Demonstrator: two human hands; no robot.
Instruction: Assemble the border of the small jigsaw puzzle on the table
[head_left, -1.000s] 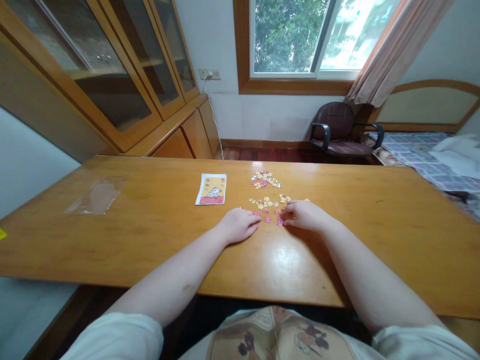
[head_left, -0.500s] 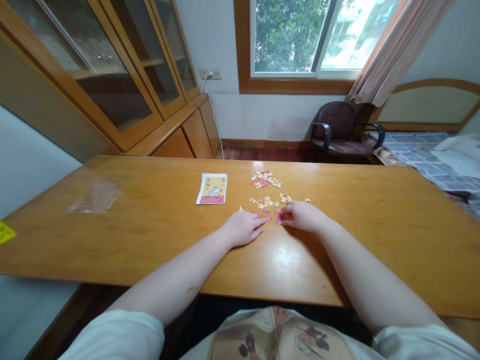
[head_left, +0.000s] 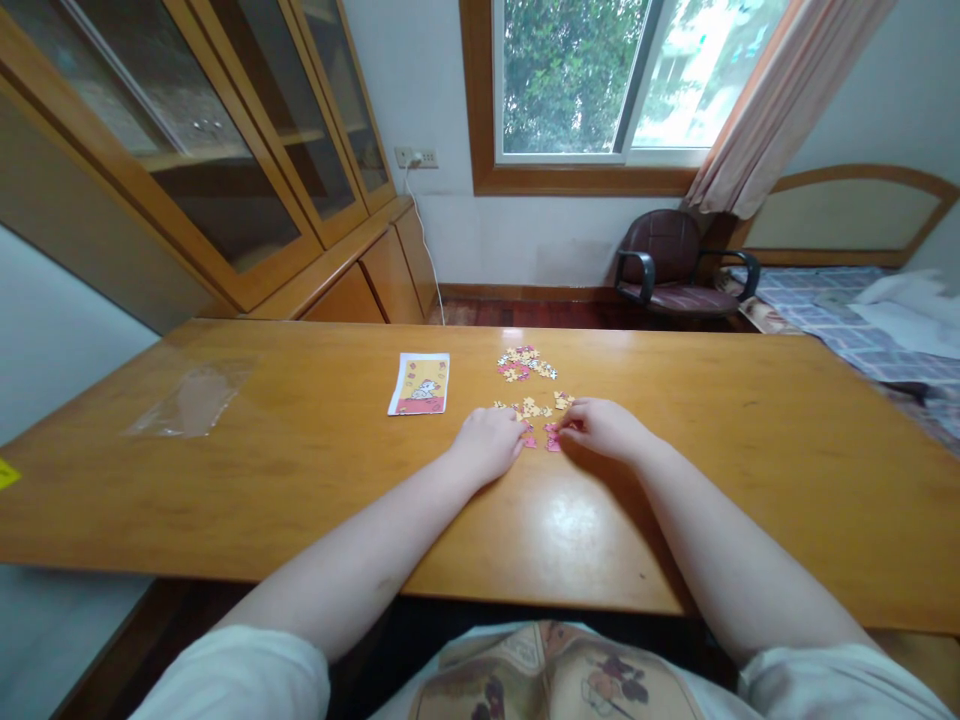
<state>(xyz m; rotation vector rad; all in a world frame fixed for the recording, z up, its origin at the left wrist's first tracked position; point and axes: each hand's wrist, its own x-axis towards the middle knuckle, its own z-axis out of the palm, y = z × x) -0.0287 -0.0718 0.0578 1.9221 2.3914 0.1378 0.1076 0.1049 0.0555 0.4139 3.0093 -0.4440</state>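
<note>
My left hand [head_left: 489, 442] rests on the table with its fingers curled together at a pink jigsaw puzzle piece [head_left: 530, 440]. My right hand [head_left: 606, 430] faces it, thumb and fingers pinched at the edge of a small joined group of pink puzzle pieces [head_left: 553, 438]. A narrow gap separates the two pink parts. Just beyond the fingers lie several yellow puzzle pieces [head_left: 531, 407], some apparently joined. Farther back is a loose heap of yellow and pink pieces [head_left: 517, 370]. My left hand covers some of the nearer pieces.
A picture card [head_left: 420, 384] showing a white animal on yellow and pink lies left of the pieces. A clear plastic bag [head_left: 191, 400] is at the left of the wooden table [head_left: 315, 480]. Beyond the table stand a glass-door cabinet [head_left: 311, 245] and an armchair [head_left: 666, 260].
My left hand has slid slightly right, and its outstretched fingers have curled in at the pink pieces. The right hand stays at the pink group. The head view has shifted a little.
</note>
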